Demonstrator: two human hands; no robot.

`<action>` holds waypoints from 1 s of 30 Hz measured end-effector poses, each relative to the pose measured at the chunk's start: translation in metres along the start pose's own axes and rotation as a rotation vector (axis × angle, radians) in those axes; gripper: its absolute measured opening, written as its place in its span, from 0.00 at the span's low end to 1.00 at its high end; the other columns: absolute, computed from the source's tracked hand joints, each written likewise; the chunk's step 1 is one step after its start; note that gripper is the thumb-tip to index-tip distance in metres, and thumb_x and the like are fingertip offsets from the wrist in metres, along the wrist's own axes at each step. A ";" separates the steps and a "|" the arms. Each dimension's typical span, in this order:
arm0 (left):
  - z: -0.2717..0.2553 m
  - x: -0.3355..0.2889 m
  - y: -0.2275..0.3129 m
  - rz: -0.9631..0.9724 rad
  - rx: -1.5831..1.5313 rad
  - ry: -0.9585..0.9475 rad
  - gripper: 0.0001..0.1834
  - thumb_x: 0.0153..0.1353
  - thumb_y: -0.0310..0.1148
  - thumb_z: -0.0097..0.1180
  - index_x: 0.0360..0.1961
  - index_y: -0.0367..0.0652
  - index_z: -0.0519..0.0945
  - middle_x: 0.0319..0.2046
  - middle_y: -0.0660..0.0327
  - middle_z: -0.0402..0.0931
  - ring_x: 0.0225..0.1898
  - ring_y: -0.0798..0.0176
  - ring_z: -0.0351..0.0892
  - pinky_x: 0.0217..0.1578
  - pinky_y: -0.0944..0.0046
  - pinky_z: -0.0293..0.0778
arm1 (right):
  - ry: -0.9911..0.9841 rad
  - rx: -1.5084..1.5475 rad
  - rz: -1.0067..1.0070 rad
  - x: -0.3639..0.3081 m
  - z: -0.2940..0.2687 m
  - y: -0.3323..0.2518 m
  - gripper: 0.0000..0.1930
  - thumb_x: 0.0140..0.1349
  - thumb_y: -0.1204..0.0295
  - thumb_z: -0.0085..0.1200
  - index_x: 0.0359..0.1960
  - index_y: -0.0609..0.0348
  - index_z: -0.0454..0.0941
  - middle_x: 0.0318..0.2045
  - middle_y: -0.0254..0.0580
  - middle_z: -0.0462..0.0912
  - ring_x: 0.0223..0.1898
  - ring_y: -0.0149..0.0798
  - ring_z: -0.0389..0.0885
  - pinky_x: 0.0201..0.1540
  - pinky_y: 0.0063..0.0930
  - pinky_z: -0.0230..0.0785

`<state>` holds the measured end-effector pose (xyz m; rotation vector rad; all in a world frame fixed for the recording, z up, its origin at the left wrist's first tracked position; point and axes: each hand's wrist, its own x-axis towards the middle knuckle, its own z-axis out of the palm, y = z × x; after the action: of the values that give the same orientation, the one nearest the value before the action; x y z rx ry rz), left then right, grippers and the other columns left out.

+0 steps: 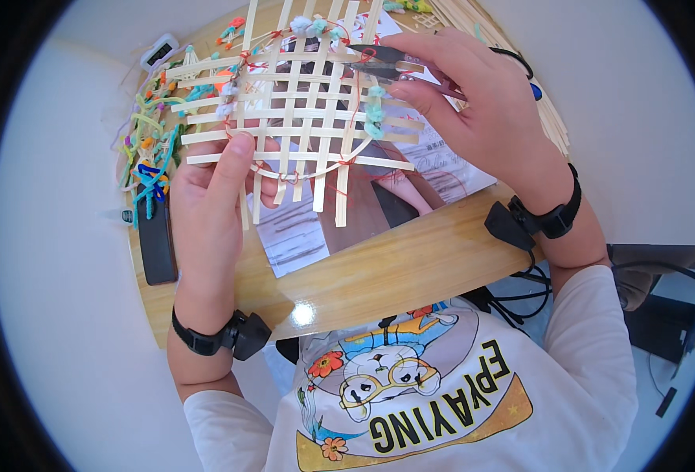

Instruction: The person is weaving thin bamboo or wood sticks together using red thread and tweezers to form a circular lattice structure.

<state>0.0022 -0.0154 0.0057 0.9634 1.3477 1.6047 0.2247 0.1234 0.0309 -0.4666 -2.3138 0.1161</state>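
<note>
At upper centre, the left hand (212, 185) grips a woven lattice (307, 116), weaving seemingly done but its hoop (328, 170) only partly fluff-trimmed, while the right hand (485, 94) grips dark scissors (383, 54).

A wooden table (395, 267) bears a printed sheet (292, 244) and pale strips (550, 126).

A sheet (292, 250) lies mid-table (395, 267), its near corner toward the near edge. Above it is the weave (325, 135), the left hand (220, 177) at its near-left corner, the right hand (485, 94) off its far-right side, with snips (383, 55) between. Pipe cleaners (151, 145) line the table's left edge, between a device (159, 52) behind and a case (157, 252) at the near-left corner. Strips (553, 130) lie along the right edge.
</note>
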 end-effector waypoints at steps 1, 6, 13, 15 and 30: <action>0.001 0.000 0.000 0.002 -0.002 0.004 0.15 0.65 0.35 0.53 0.44 0.32 0.76 0.34 0.54 0.80 0.23 0.70 0.75 0.23 0.71 0.71 | -0.004 -0.032 -0.020 0.000 0.000 0.000 0.16 0.55 0.65 0.61 0.44 0.54 0.78 0.32 0.38 0.79 0.28 0.40 0.79 0.28 0.29 0.70; 0.001 0.000 0.000 0.005 0.000 -0.003 0.15 0.65 0.35 0.53 0.43 0.32 0.76 0.34 0.54 0.80 0.23 0.70 0.74 0.23 0.71 0.71 | 0.014 -0.077 -0.058 -0.001 0.003 0.001 0.16 0.55 0.64 0.61 0.43 0.53 0.78 0.30 0.37 0.79 0.27 0.40 0.78 0.27 0.31 0.70; 0.002 -0.001 0.001 0.011 0.007 0.005 0.14 0.66 0.35 0.52 0.43 0.32 0.76 0.33 0.54 0.80 0.23 0.70 0.74 0.23 0.71 0.71 | 0.058 -0.059 -0.144 -0.001 0.005 0.006 0.16 0.57 0.70 0.59 0.47 0.57 0.78 0.23 0.37 0.75 0.20 0.34 0.72 0.23 0.25 0.62; 0.001 0.000 0.000 0.014 0.010 -0.002 0.14 0.66 0.35 0.52 0.43 0.32 0.76 0.33 0.54 0.80 0.23 0.70 0.74 0.23 0.71 0.71 | 0.060 -0.061 -0.140 -0.001 0.005 0.005 0.15 0.57 0.70 0.59 0.47 0.57 0.78 0.23 0.37 0.74 0.20 0.34 0.72 0.23 0.25 0.62; 0.002 0.000 -0.001 0.022 0.067 0.004 0.15 0.65 0.35 0.53 0.43 0.32 0.76 0.33 0.55 0.80 0.23 0.70 0.74 0.24 0.71 0.72 | 0.127 0.285 0.159 -0.005 0.007 0.004 0.15 0.57 0.64 0.61 0.42 0.59 0.81 0.29 0.42 0.81 0.24 0.35 0.77 0.29 0.24 0.70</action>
<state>0.0042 -0.0148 0.0054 1.0179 1.4060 1.5874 0.2239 0.1258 0.0219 -0.4952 -2.0918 0.4725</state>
